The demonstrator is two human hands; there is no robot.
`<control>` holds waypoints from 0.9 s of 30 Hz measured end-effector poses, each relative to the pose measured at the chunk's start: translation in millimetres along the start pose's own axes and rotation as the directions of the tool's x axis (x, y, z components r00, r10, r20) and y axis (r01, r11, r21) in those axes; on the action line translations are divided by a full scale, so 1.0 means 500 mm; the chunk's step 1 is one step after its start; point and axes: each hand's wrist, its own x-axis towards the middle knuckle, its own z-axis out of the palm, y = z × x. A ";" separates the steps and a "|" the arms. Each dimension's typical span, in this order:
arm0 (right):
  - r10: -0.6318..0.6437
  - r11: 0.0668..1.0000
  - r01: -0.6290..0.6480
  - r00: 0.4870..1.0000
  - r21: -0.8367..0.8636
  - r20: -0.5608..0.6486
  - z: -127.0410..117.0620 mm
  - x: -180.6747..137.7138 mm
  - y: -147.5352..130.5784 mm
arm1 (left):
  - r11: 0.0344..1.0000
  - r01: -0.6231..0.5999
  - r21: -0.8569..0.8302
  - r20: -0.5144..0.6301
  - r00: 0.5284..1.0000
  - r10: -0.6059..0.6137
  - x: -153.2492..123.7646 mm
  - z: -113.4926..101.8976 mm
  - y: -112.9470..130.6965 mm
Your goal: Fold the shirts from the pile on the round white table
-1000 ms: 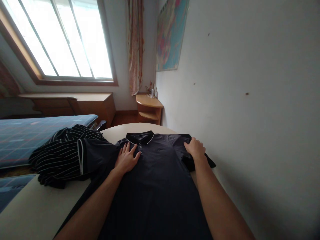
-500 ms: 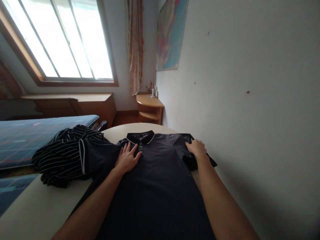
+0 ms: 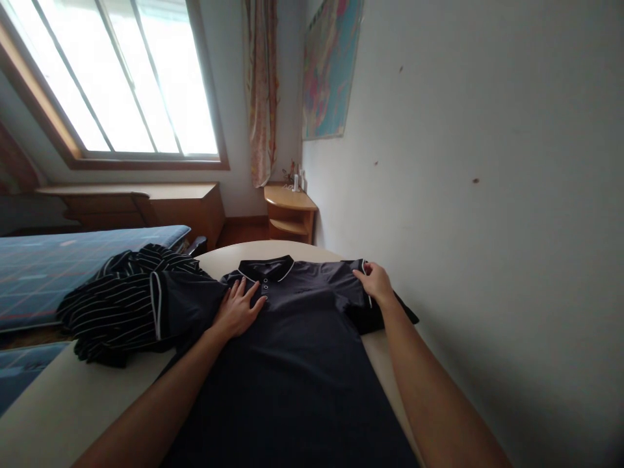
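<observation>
A dark polo shirt (image 3: 292, 364) lies front up on a pale table (image 3: 43, 409), its black collar edged in white at the far end. My left hand (image 3: 238, 309) rests flat on the chest left of the button placket, fingers spread. At the right sleeve (image 3: 348, 276), my right hand (image 3: 375, 283) pinches the white-trimmed cuff between thumb and fingers. Under and beyond that sleeve shows more black cloth (image 3: 404, 311). The left sleeve (image 3: 188, 302) stretches over a heap of black-and-white striped clothing (image 3: 114, 302).
A wall (image 3: 463, 273) runs close along the table's right side. To the left is a bed with a blue checked mattress (image 3: 88, 250). Behind stand a wooden corner shelf (image 3: 291, 198) and a wooden desk (image 3: 185, 190) under the window.
My right hand has shifted slightly left and up along the sleeve, and its white-trimmed cuff now shows. My left hand stays flat on the chest. The view has turned slightly.
</observation>
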 end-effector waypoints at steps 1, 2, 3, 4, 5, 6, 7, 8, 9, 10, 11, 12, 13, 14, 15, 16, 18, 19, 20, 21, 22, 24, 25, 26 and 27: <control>-0.029 0.999 0.030 0.999 0.037 -0.013 0.000 0.001 -0.003 | 1.000 0.002 0.003 -0.004 1.000 -0.002 0.000 -0.002 0.002; -0.055 0.996 0.057 0.998 0.072 -0.030 0.000 0.003 -0.006 | 1.000 0.003 0.013 -0.018 1.000 -0.003 -0.002 -0.005 0.008; -0.078 0.991 0.082 0.996 0.105 -0.047 0.001 0.004 -0.009 | 1.000 -0.004 0.025 -0.044 0.999 0.006 -0.006 -0.010 0.018; -0.094 0.986 0.101 0.994 0.130 -0.061 0.002 0.005 -0.012 | 0.999 -0.024 0.035 -0.075 0.997 0.027 -0.014 -0.015 0.034; -0.103 0.984 0.112 0.992 0.142 -0.067 0.004 0.006 -0.014 | 0.997 -0.063 0.043 -0.111 0.991 0.068 -0.026 -0.021 0.055; -0.107 0.982 0.116 0.992 0.147 -0.068 0.005 0.007 -0.016 | 0.990 -0.140 0.033 -0.128 0.981 0.143 -0.041 -0.028 0.080; -0.106 0.983 0.115 0.992 0.146 -0.064 0.007 0.008 -0.017 | 0.972 -0.233 -0.004 -0.125 0.965 0.231 -0.061 -0.034 0.109; -0.103 0.983 0.111 0.993 0.144 -0.061 0.008 0.009 -0.018 | 0.937 -0.345 -0.056 -0.095 0.936 0.339 -0.083 -0.039 0.139; -0.098 0.984 0.106 0.993 0.141 -0.059 0.009 0.009 -0.018 | 0.881 -0.460 -0.116 -0.052 0.888 0.457 -0.107 -0.042 0.169; -0.091 0.986 0.098 0.994 0.136 -0.058 0.009 0.009 -0.017 | 0.813 -0.554 -0.178 -0.006 0.827 0.562 -0.131 -0.043 0.197; -0.082 0.987 0.089 0.995 0.131 -0.058 0.009 0.009 -0.017 | 0.752 -0.615 -0.236 0.031 0.769 0.638 -0.154 -0.043 0.222; -0.074 0.989 0.081 0.996 0.125 -0.057 0.009 0.009 -0.017 | 0.695 -0.659 -0.286 0.071 0.709 0.702 -0.175 -0.041 0.242; -0.067 0.990 0.073 0.996 0.119 -0.055 0.008 0.009 -0.017 | 0.666 -0.672 -0.324 0.095 0.677 0.730 -0.193 -0.039 0.258; -0.061 0.991 0.066 0.997 0.114 -0.052 0.007 0.009 -0.017 | 0.651 -0.673 -0.350 0.107 0.662 0.742 -0.208 -0.036 0.268; -0.054 0.992 0.060 0.997 0.108 -0.050 0.006 0.009 -0.017 | 0.646 -0.669 -0.369 0.113 0.658 0.745 -0.219 -0.035 0.274; -0.048 0.993 0.053 0.998 0.103 -0.048 0.005 0.008 -0.017 | 0.651 -0.657 -0.381 0.114 0.665 0.738 -0.228 -0.034 0.277; -0.028 0.995 0.032 0.999 0.092 -0.047 0.002 0.007 -0.015 | 0.677 -0.624 -0.391 0.121 0.694 0.709 -0.241 -0.036 0.274; -0.017 0.996 0.021 0.999 0.086 -0.047 0.000 0.007 -0.013 | 0.694 -0.604 -0.391 0.131 0.710 0.692 -0.245 -0.038 0.271; -0.007 0.997 0.011 0.999 0.081 -0.047 -0.002 0.006 -0.011 | 0.711 -0.584 -0.391 0.142 0.725 0.674 -0.249 -0.040 0.268; 0.001 0.997 0.002 0.999 0.077 -0.046 -0.004 0.006 -0.008 | 0.725 -0.567 -0.391 0.150 0.738 0.658 -0.250 -0.041 0.265; 0.009 0.997 -0.005 0.999 0.074 -0.046 -0.007 0.006 -0.005 | 0.736 -0.552 -0.392 0.151 0.750 0.644 -0.249 -0.042 0.264; 0.021 0.997 -0.018 0.999 0.070 -0.050 -0.014 0.007 -0.002 | 0.752 -0.528 -0.394 0.126 0.780 0.614 -0.235 -0.039 0.266; 0.026 0.997 -0.022 0.998 0.070 -0.054 -0.017 0.008 -0.002 | 0.761 -0.518 -0.392 0.103 0.797 0.596 -0.222 -0.037 0.271; 0.028 0.997 -0.024 0.998 0.070 -0.059 -0.019 0.009 -0.002 | 0.769 -0.508 -0.387 0.077 0.814 0.576 -0.203 -0.034 0.277; 0.028 0.997 -0.023 0.998 0.072 -0.062 -0.022 0.010 -0.003 | 0.777 -0.502 -0.381 0.053 0.827 0.560 -0.181 -0.030 0.284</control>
